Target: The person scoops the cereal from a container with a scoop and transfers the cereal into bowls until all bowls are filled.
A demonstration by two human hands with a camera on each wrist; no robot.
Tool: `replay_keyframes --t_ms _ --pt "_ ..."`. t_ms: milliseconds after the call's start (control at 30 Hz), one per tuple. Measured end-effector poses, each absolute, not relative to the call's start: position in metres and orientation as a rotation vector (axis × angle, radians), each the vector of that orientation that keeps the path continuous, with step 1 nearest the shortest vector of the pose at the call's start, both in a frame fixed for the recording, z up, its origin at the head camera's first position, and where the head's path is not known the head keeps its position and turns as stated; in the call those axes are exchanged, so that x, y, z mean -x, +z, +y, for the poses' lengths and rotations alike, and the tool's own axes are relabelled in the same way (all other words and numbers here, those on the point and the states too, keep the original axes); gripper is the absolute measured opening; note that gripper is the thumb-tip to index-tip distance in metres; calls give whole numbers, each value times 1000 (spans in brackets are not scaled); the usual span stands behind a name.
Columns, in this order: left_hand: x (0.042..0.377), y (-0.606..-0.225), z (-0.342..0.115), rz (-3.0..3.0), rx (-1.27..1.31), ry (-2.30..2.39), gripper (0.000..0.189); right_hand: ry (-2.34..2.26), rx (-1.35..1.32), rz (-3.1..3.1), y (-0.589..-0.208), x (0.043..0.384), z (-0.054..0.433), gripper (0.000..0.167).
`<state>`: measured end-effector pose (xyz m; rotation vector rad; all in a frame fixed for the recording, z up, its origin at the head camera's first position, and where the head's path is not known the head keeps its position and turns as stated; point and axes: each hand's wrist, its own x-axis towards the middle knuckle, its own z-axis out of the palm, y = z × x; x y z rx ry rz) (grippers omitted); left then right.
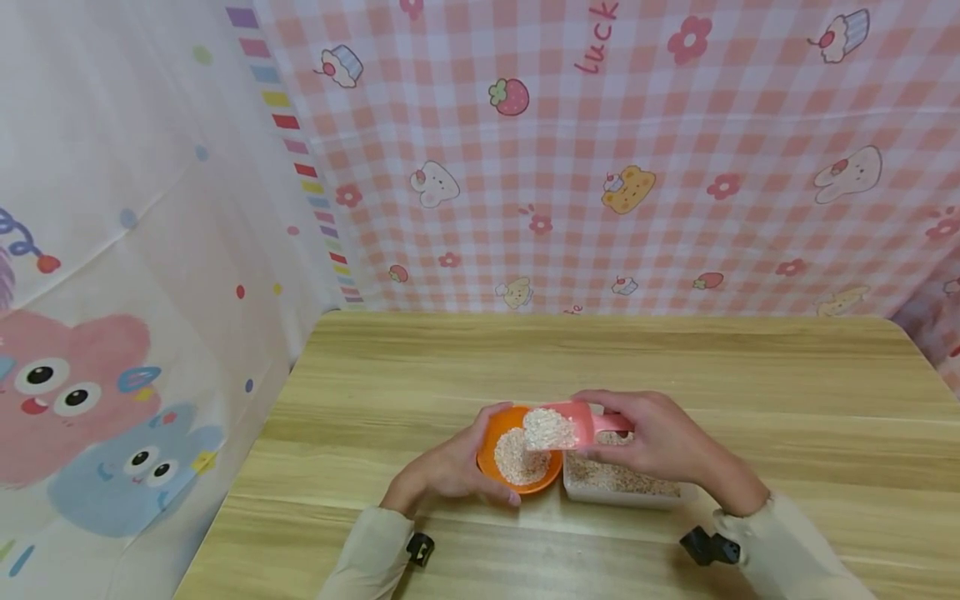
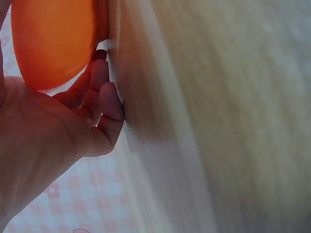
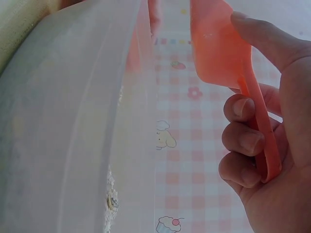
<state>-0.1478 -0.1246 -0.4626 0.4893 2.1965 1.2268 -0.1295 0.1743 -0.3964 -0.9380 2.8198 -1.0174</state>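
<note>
An orange bowl (image 1: 489, 450) with a mound of pale, oat-like flakes (image 1: 516, 467) stands on the wooden table. My left hand (image 1: 452, 463) holds it from the left, thumb at the near side and fingers around the far side. In the left wrist view, curled fingertips (image 2: 111, 99) are low beside the bowl (image 2: 53, 43), close to the tabletop. My right hand (image 1: 660, 435) grips a pink scoop (image 1: 587, 423) by its handle, fingers wrapped around it in the right wrist view. Heaped with flakes, the scoop's front end overlaps the bowl in the head view.
Right beside the bowl is a translucent plastic box (image 1: 626, 498) of flakes, partly under my right hand. The wooden table (image 1: 420, 358) extends back to a pink checked cloth (image 1: 570, 167). A white cartoon-print cloth (image 1: 172, 275) hangs at the left.
</note>
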Motion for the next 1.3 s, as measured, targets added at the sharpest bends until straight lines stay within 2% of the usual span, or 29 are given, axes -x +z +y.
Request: replay_keyframes --t_ms 667,967,1300 --pt "148 -462 -124 2200 -490 1223 114 -856 1018 2813 -394 135 162 58" --pt "149 -462 -124 2201 -569 1224 115 -676 1232 2895 -396 139 152 56" --pt "148 -462 -124 2187 -540 1244 115 -521 1270 2951 -392 138 146 57"
